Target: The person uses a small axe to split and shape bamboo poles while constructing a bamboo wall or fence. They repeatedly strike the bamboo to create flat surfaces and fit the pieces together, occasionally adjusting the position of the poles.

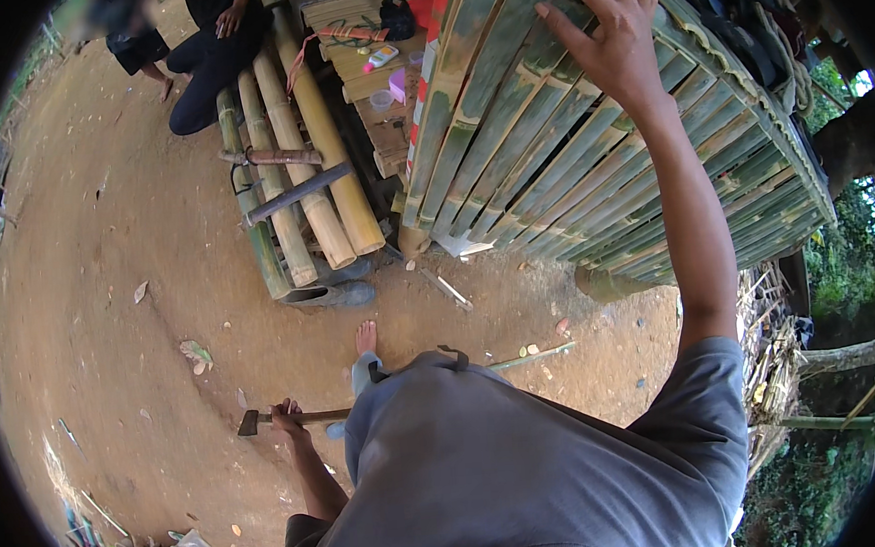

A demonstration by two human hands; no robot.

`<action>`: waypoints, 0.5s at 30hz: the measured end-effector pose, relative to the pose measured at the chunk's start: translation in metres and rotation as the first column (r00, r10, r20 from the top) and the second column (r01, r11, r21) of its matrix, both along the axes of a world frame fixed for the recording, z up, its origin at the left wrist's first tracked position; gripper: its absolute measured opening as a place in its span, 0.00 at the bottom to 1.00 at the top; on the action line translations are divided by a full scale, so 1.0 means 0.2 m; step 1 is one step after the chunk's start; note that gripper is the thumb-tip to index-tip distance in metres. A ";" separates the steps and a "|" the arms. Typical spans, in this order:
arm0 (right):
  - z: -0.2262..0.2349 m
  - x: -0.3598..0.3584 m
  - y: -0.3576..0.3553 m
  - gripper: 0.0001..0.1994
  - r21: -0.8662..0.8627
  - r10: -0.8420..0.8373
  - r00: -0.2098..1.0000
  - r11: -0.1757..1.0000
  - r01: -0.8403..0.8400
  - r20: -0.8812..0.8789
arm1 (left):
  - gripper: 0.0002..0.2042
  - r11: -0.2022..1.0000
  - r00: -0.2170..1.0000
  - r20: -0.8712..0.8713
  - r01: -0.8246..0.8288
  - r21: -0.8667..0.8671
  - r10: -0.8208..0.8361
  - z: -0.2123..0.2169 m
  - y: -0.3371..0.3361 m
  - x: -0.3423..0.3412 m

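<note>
In my left hand (pixel 286 415), held low by my side, is a small axe. My fingers wrap round its wooden handle (pixel 326 416) just behind the dark metal axe head (pixel 249 423), which points left. My right hand (pixel 611 24) is stretched forward over a raised platform of split green bamboo slats (pixel 591 154). Its fingers are spread and appear to touch the slats near the platform's far edge, gripping nothing that I can see.
Ahead on the left is a bench of bamboo poles (pixel 328 150), with a flat dark strip (pixel 297 194) across it. Grey boots (pixel 344 293) stand beneath. Two people sit beyond. A small slatted table (pixel 332 17) holds a white bottle (pixel 381 57). Bare earth (pixel 130 322) lies left.
</note>
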State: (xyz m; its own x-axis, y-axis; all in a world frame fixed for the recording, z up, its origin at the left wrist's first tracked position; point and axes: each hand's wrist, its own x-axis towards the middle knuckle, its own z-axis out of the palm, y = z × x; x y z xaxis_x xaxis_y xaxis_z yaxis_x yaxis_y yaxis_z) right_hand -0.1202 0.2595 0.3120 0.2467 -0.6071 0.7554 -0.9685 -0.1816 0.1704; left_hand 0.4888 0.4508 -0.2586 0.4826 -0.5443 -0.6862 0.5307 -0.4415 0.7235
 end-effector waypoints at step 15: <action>-0.04 -0.10 -0.04 0.13 -0.095 0.011 0.997 0.995 -0.018 -0.073 | 0.20 0.998 0.995 0.080 0.061 0.031 -0.063 0.11 -0.28 -0.02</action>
